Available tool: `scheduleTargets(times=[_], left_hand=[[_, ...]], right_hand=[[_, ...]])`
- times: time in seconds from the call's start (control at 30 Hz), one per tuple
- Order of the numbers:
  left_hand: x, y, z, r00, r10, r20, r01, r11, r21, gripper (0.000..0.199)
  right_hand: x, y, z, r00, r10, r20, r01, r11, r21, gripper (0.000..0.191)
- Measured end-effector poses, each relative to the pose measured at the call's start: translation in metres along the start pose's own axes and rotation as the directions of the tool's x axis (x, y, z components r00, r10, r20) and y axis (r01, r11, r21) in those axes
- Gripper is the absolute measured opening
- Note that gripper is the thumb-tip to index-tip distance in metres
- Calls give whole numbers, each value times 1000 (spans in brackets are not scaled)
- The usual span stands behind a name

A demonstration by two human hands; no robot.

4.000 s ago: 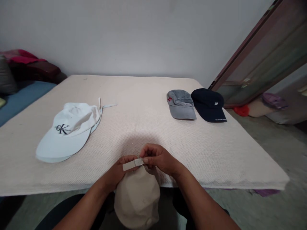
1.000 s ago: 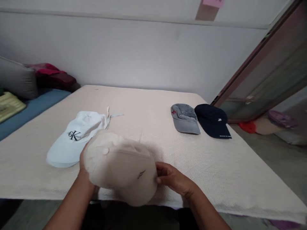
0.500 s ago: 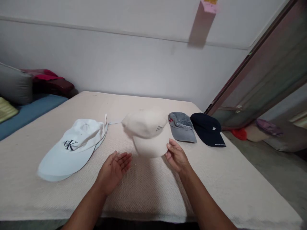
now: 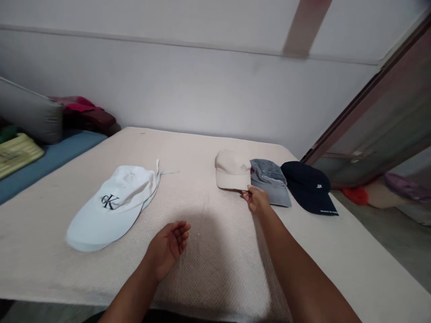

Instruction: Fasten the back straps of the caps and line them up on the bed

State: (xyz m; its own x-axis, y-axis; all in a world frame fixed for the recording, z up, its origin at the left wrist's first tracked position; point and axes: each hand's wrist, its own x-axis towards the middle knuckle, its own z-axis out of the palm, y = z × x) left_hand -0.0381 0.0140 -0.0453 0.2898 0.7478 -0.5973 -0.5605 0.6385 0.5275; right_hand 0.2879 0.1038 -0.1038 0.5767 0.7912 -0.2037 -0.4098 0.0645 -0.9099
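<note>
My right hand (image 4: 256, 198) pinches the brim edge of a beige baseball cap (image 4: 233, 170), which overlaps the left side of a grey cap (image 4: 271, 179). To the right of the grey one lies a dark navy cap (image 4: 306, 186) with a small white emblem and white lettering on its brim. My left hand (image 4: 170, 246) is held above the cloth with its fingers loosely curled and apart, nothing in it. On the left, a white cap (image 4: 116, 204) with black CK letters rests with its brim toward me and its strap trailing to the right.
A cream cloth (image 4: 188, 152) covers the bed-like surface, which meets a white wall (image 4: 168, 85) at the back. At the left are a grey cushion (image 4: 33, 112), a yellow striped item (image 4: 20, 154) and dark red items. A framed door (image 4: 377, 121) and floor items lie to the right.
My right hand has moved the beige cap away from me and to the right, down beside the grey cap. My left hand has shifted only slightly. The view has turned a little.
</note>
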Motion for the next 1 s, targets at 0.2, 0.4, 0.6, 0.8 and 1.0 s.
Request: scheduleTargets(times=[0.2, 0.4, 0.6, 0.8, 1.0], left_hand=[[-5, 2, -5, 998, 8, -58, -13, 996, -86, 9], [-7, 6, -20, 980, 126, -153, -155, 967, -200, 10], [-17, 28, -35, 916, 326, -235, -385, 879, -283, 10], [-32, 78, -76, 765, 484, -425, -631, 697, -341, 12], [-32, 92, -100, 753, 436, -492, -635, 676, -373, 15]], right_hand=[[-30, 3, 6, 998, -18, -57, 12, 995, -98, 17], [-85, 15, 15, 991, -107, -86, 89, 978, -188, 15], [-153, 44, 71, 983, 92, 159, -50, 968, -248, 15], [-209, 86, 168, 812, 372, 449, -194, 899, -393, 13], [-224, 110, 228, 749, 466, 471, -274, 865, -420, 21]])
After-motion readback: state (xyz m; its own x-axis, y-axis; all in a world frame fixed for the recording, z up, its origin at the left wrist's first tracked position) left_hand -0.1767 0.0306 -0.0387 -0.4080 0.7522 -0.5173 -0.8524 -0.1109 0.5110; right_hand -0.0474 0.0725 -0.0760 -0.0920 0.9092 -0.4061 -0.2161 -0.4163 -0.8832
